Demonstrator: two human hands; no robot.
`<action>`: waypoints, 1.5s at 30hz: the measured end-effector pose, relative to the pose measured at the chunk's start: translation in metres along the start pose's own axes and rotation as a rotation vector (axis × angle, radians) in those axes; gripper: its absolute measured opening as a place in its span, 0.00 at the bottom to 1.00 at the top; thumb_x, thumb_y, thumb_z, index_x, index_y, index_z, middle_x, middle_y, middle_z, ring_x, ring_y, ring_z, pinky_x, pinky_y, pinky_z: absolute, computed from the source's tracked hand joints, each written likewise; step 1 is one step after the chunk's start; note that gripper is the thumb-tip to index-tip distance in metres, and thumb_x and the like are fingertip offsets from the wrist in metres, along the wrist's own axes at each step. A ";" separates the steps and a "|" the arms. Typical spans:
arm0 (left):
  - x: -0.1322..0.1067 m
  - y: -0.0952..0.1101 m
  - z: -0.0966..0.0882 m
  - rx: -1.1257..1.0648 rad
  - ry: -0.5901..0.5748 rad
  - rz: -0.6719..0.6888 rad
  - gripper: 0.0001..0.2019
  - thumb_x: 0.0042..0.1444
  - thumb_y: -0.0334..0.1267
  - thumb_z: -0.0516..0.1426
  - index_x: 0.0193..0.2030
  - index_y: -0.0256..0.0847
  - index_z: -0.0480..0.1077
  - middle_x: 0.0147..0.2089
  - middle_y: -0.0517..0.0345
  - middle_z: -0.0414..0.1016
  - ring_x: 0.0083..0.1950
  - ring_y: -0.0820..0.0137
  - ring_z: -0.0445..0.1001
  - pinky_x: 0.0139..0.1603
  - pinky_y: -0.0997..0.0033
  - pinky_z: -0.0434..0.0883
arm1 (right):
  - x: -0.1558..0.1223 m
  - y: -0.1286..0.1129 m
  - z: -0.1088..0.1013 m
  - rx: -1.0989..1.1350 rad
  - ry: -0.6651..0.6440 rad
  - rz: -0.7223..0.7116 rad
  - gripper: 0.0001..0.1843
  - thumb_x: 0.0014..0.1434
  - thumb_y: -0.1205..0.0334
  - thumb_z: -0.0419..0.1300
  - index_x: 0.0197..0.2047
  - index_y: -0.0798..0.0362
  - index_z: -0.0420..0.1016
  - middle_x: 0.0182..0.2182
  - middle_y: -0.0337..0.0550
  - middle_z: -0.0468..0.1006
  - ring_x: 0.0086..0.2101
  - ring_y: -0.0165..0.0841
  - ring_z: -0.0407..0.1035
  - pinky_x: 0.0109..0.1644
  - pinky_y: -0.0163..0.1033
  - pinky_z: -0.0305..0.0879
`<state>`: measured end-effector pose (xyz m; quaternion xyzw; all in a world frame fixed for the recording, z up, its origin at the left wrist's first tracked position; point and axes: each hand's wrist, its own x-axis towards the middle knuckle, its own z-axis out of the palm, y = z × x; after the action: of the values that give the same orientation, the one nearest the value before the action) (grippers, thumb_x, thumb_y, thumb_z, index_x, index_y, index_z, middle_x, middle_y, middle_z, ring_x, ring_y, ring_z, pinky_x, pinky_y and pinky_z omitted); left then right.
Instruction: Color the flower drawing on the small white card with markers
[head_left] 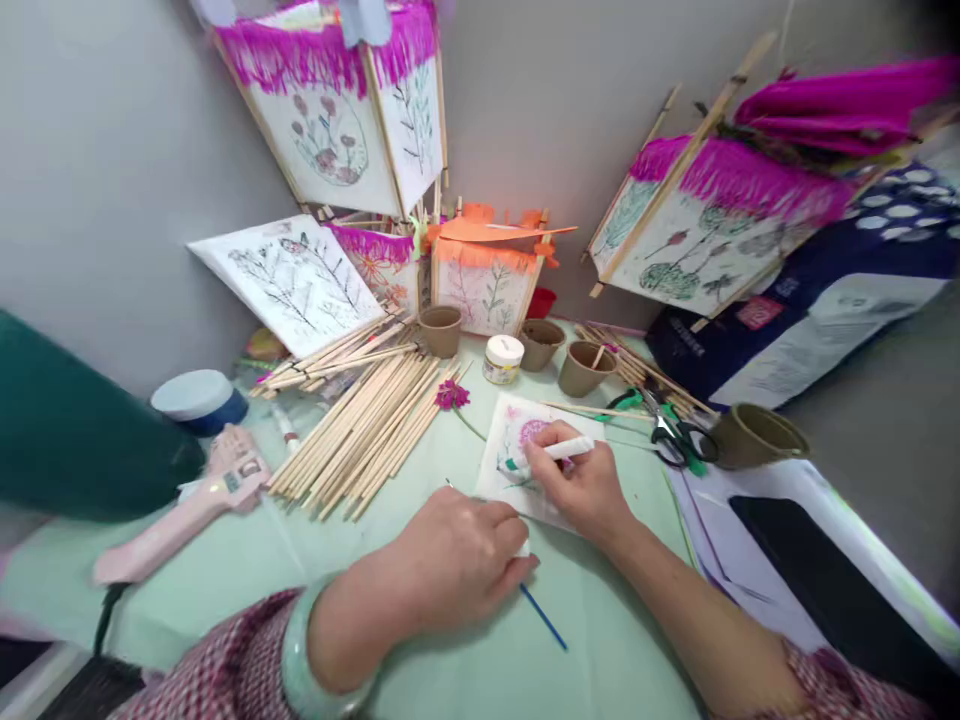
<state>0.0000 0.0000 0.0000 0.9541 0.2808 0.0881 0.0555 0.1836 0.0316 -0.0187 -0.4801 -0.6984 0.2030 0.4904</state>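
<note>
My right hand (581, 485) grips a white marker (559, 451) with a green tip, its tip on a small white paper (517, 440) that bears a pink flower drawing. My left hand (457, 555) rests closed on the green table near the paper's lower corner, holding a small white piece, perhaps the marker cap. A thin blue stick (544, 617) lies under and past the left hand. A pale green bangle (300, 650) circles my left wrist.
A pile of bamboo sticks (360, 425) lies left of the paper, a pink glue gun (187, 505) farther left. Brown cups (585, 367), a white jar (502, 358), green scissors (664, 425) and a pink flower (452, 394) sit behind. Fringed paper lanterns (352, 110) line the wall.
</note>
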 end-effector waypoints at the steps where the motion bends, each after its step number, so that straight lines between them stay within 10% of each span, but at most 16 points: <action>1: -0.001 0.000 0.000 0.000 0.009 0.000 0.15 0.66 0.40 0.47 0.37 0.38 0.72 0.35 0.58 0.79 0.31 0.66 0.76 0.25 0.66 0.63 | 0.000 0.000 -0.001 0.011 0.009 0.013 0.11 0.60 0.61 0.58 0.25 0.52 0.67 0.19 0.32 0.65 0.21 0.26 0.58 0.24 0.32 0.55; 45: -0.003 0.000 0.000 -0.020 0.051 0.003 0.14 0.66 0.40 0.49 0.35 0.38 0.72 0.33 0.57 0.78 0.30 0.67 0.75 0.24 0.69 0.60 | 0.000 -0.001 -0.013 -0.007 0.122 0.133 0.12 0.58 0.59 0.58 0.24 0.51 0.67 0.16 0.33 0.68 0.18 0.27 0.60 0.22 0.33 0.57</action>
<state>-0.0024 -0.0018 0.0000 0.9514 0.2797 0.1154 0.0575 0.1945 0.0292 -0.0126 -0.5387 -0.6344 0.2030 0.5159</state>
